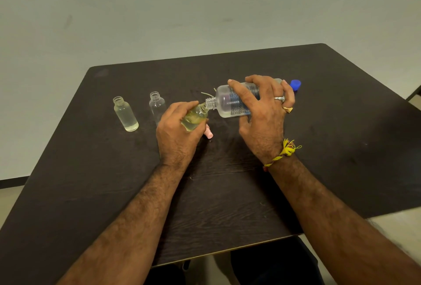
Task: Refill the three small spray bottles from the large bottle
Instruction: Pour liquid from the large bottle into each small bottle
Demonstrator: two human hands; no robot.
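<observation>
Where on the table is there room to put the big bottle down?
Bare table lies right of the right hand, below the blue cap, and at the near edge between the forearms. It is crowded around the left hand and the two standing small bottles.

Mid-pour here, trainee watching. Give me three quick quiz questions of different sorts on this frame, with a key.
1. True or false: the large bottle stands upright on the table.
2. Which hand grips the small bottle being filled? A left hand B right hand
3. Fill in: the blue cap lies behind the ___ hand.

Key: 1 false, it is tipped, its mouth at the small bottle's neck. 2 A. 3 right.
</observation>
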